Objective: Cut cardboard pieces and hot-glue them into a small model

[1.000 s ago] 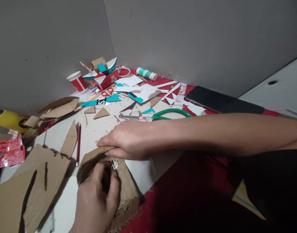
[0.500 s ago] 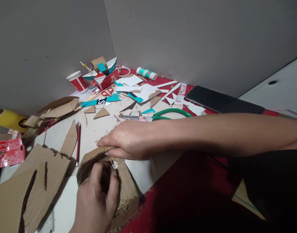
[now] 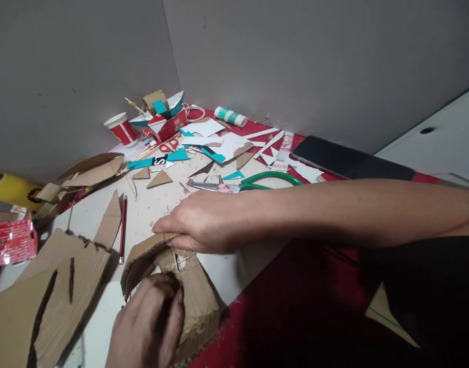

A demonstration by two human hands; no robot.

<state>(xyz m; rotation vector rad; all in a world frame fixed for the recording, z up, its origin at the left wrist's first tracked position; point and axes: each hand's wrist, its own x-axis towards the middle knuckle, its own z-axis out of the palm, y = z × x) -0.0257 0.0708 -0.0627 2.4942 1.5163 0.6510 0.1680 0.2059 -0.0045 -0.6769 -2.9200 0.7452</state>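
Note:
A bent, curved piece of corrugated cardboard [image 3: 199, 301] lies at the near edge of the work surface. At its far end, my right hand [image 3: 203, 220] pinches the rim between thumb and fingers. Thin wooden sticks [image 3: 176, 260] poke out near a small hole in the cardboard, just below my right fingers. My left hand [image 3: 144, 319] is closed, its fingers curled into the hollow of the piece. Its fingertips are hidden, so what they hold, if anything, does not show.
Cut cardboard sheets [image 3: 69, 301] and a pencil [image 3: 123, 230] lie to the left. Beyond my right arm are green-handled scissors [image 3: 272, 178], paper scraps [image 3: 230, 148], a phone [image 3: 349, 158] and a glue stick [image 3: 230, 116]. A paper cup [image 3: 121, 129] stands by the wall.
My left hand has drawn back from the sticks, toward me and slightly left, and its fingers have curled together. The sticks now show more fully. My right hand keeps its hold.

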